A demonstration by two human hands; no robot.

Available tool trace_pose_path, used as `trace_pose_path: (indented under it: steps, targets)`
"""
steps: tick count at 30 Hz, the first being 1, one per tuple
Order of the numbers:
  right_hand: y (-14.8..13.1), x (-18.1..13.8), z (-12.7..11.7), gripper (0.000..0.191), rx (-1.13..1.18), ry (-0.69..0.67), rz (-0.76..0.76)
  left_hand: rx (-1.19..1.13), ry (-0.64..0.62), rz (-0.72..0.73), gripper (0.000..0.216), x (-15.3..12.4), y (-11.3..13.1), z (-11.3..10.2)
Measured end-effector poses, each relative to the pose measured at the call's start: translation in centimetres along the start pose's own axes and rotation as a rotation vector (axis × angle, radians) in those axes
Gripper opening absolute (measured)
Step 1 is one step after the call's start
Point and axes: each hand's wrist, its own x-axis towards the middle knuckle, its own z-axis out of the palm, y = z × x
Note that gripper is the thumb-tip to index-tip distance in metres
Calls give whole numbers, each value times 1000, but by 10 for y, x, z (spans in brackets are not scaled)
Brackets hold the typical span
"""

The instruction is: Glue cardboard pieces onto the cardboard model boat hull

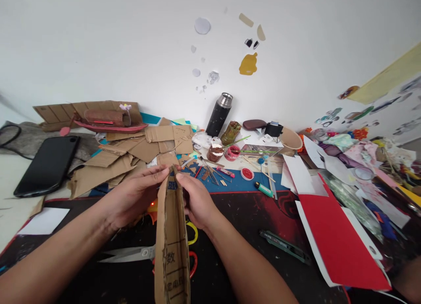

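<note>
A long, narrow cardboard boat hull (174, 238) with raised sides and printed characters inside points away from me. My left hand (144, 190) pinches its far tip from the left, thumb on the top edge. From the other side my right hand (195, 196) grips the same tip with its thumb near the edge; some of its fingers are hidden behind the cardboard. Below the hull lie scissors (131, 254) with red and yellow handles, partly covered by it. Something orange with a small red light (152, 204) shows under my left hand.
Cardboard scraps (131, 152) pile up at the back left, before a red model boat (112, 122). A phone (48, 166) lies at left. Paint jars (215, 152), a black thermos (219, 114) and brushes stand behind. A utility knife (284, 246) and red paper (342, 238) are at right.
</note>
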Motion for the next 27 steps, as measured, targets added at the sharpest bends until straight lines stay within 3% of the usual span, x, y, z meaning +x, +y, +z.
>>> trace_pose_path:
  steps: [4, 15, 27]
  targets:
    - [-1, -2, 1, 49, 107, -76, -3, 0, 50, 69, 45, -5, 6, 3]
    - [3, -4, 8, 65, 156, -169, -13, -146, 87, -40, 47, -13, 6, 10]
    - [13, -11, 13, 72, -39, -259, -55, -322, 196, 275, 8, -14, 30, 10]
